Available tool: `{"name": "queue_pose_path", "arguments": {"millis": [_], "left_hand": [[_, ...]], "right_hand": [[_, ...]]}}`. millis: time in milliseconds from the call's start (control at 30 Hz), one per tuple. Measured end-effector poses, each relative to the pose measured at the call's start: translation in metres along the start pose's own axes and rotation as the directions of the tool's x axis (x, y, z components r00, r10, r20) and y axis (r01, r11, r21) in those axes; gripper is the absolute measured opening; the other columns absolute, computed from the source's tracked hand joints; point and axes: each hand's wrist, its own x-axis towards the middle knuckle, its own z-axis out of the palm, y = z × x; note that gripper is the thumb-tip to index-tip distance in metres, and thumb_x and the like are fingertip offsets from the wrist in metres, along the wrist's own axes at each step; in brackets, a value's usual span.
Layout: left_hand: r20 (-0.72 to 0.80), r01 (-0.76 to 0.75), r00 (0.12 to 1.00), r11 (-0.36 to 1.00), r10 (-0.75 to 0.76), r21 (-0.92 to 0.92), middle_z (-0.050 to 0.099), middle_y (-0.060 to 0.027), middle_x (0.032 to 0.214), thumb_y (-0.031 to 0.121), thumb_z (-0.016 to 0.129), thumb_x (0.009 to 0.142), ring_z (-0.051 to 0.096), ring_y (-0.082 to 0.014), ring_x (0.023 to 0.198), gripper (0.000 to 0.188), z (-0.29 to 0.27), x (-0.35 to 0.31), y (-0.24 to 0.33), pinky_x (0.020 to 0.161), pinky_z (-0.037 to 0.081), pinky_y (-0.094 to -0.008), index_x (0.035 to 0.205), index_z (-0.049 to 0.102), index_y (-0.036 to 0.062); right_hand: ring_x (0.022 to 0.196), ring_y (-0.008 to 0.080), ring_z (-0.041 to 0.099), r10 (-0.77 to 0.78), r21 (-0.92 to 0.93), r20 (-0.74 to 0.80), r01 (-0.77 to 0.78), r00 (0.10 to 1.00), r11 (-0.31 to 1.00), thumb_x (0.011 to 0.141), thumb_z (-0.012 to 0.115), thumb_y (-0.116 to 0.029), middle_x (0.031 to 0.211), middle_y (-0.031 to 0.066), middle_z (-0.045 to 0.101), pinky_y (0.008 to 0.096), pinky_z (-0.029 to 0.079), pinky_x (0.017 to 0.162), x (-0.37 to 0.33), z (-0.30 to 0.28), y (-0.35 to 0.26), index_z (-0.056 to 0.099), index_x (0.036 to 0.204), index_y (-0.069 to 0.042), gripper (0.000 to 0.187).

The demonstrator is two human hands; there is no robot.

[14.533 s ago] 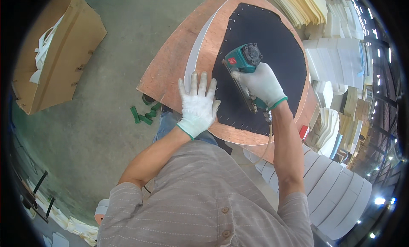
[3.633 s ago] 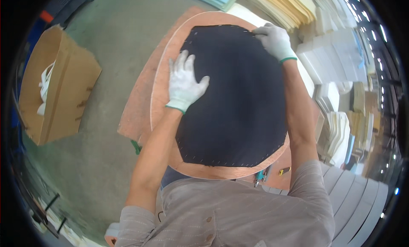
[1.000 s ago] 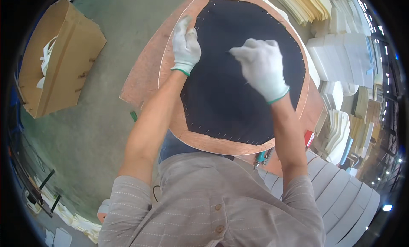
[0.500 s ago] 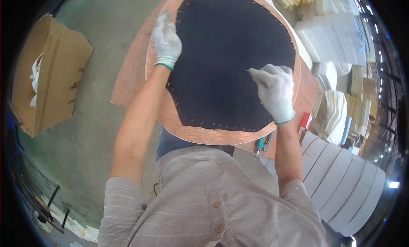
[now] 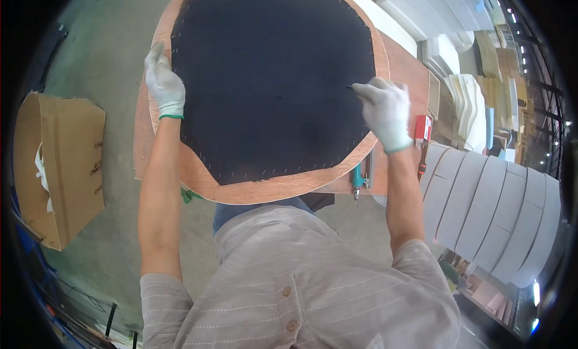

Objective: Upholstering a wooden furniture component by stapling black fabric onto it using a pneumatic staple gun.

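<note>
A rounded wooden panel (image 5: 253, 192) lies in front of me, its middle covered by black fabric (image 5: 271, 60) with a row of staples along the edge. My left hand (image 5: 165, 85), in a white glove with a green cuff, is closed around the panel's left rim; its fingertips are partly hidden. Over the fabric's right side, my gloved right hand (image 5: 385, 111) pinches a small thin dark piece (image 5: 350, 86), too small to name. A tiny dark speck (image 5: 279, 97) lies on the fabric between the hands.
Beneath the panel is a wooden tabletop (image 5: 409, 66). A teal air tool (image 5: 357, 176) and a red-and-white box (image 5: 423, 127) are at its right side. An open cardboard box (image 5: 75, 168) stands left. White foam pieces (image 5: 466, 111) and curved grey-white blocks (image 5: 487, 210) are stacked right.
My view has shifted, so the panel and my left hand appear further left. The right hand stays over the fabric's right side, still pinching the small dark piece.
</note>
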Motion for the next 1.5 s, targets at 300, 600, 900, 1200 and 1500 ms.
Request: {"name": "queue_pose_path", "arguments": {"millis": [300, 600, 900, 1200, 1500], "left_hand": [[-0.044, -0.109, 0.992, 0.984, 0.117, 0.143, 0.063, -0.0231, 0.139, 0.004, 0.044, 0.104, 0.059, -0.0299, 0.132, 0.038, -0.003, 0.003, -0.011, 0.118, 0.042, -0.0393, 0.136, 0.059, -0.0097], [-0.037, -0.226, 0.971, 0.959, 0.236, 0.168, 0.070, -0.0219, 0.123, 0.008, 0.052, 0.102, 0.065, -0.0336, 0.120, 0.032, 0.006, 0.002, -0.023, 0.109, 0.047, -0.0407, 0.127, 0.064, -0.0072], [-0.059, -0.261, 0.960, 0.953, 0.273, 0.153, 0.070, -0.0211, 0.126, 0.007, 0.051, 0.102, 0.065, -0.0321, 0.122, 0.031, -0.011, 0.007, -0.027, 0.110, 0.047, -0.0382, 0.126, 0.065, -0.0076], [0.014, -0.144, 0.990, 0.983, 0.143, 0.113, 0.068, -0.0199, 0.132, 0.006, 0.046, 0.103, 0.061, -0.0277, 0.127, 0.036, 0.003, 0.004, -0.012, 0.113, 0.043, -0.0357, 0.131, 0.064, -0.0068], [0.084, -0.186, 0.982, 0.956, 0.171, 0.226, 0.065, -0.0230, 0.139, 0.003, 0.045, 0.105, 0.058, -0.0317, 0.134, 0.036, -0.004, 0.003, -0.011, 0.118, 0.041, -0.0378, 0.134, 0.062, -0.0101]], "right_hand": [[0.076, 0.0231, 0.068, -0.016, -0.015, 0.051, 0.016, 0.999, 1.000, 0.082, 0.076, -0.011, 0.077, 0.0008, 0.067, 0.0411, 0.044, 0.074, -0.015, 0.007, 0.001, 0.081, 0.091, -0.018, 0.012], [0.077, 0.0217, 0.063, -0.433, 0.261, 0.119, 0.393, 0.894, 0.882, 0.074, 0.070, -0.012, 0.081, 0.0011, 0.062, 0.0405, 0.045, 0.079, 0.019, 0.057, -0.169, 0.069, 0.076, -0.014, 0.003], [0.073, 0.0230, 0.063, -0.182, 0.159, 0.006, 0.179, 0.983, 0.971, 0.075, 0.071, -0.002, 0.077, -0.0002, 0.063, 0.0408, 0.044, 0.080, -0.010, -0.023, -0.108, 0.079, 0.092, -0.018, 0.024], [0.077, 0.0252, 0.065, -0.021, 0.021, 0.204, 0.017, 0.979, 1.000, 0.077, 0.070, -0.006, 0.076, 0.0025, 0.062, 0.0421, 0.045, 0.076, -0.082, 0.041, -0.065, 0.079, 0.090, -0.018, 0.019], [0.077, 0.0226, 0.064, 0.220, 0.011, -0.018, -0.220, 0.975, 0.975, 0.079, 0.070, -0.004, 0.080, -0.0001, 0.066, 0.0407, 0.043, 0.081, -0.122, -0.045, -0.043, 0.082, 0.097, -0.018, 0.026]]}}
